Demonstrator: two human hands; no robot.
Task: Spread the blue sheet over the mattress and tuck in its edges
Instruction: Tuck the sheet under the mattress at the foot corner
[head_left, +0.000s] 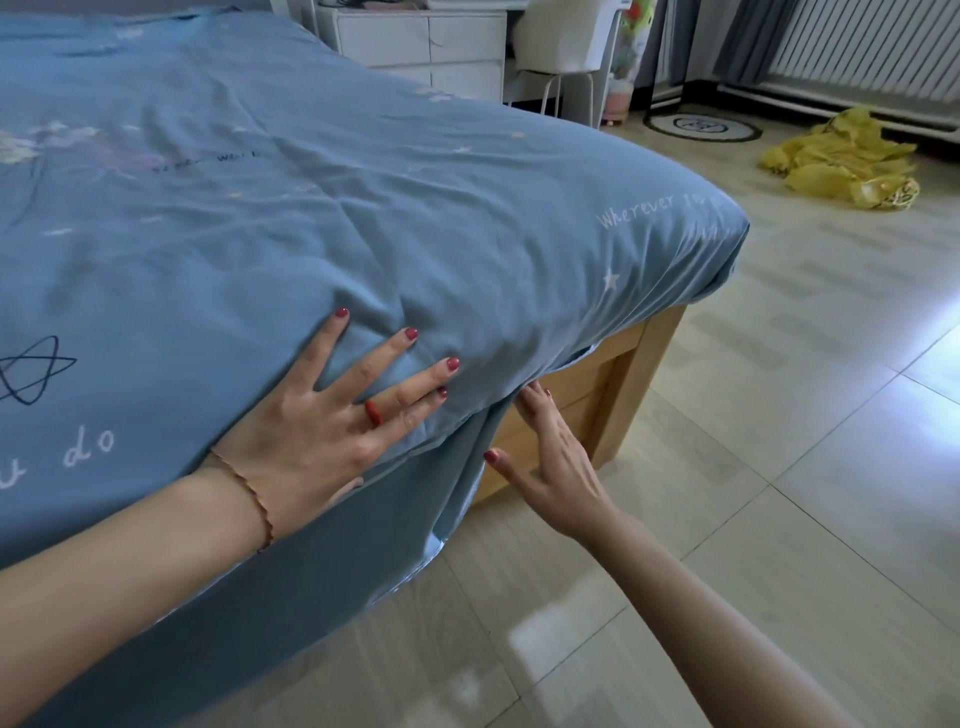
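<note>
Head view: blue sheet (322, 208) covers the mattress, far right corner tucked. Left hand (322, 421) presses flat, fingers spread, grasping nothing; right hand (550, 457) pushes straight fingers under the near hanging edge, still untucked.

**Sheet pressed flat at the bed's edge**

The left hand (322, 415), fingers spread, presses flat on the blue printed cotton sheet (311, 208) covering the mattress. The right hand (550, 457), fingers straight, pushes the sheet's hanging edge under the mattress against the light wooden bed frame (628, 358). A crumpled yellow cloth (841, 161) lies on the pale tiled floor (779, 415).
</note>
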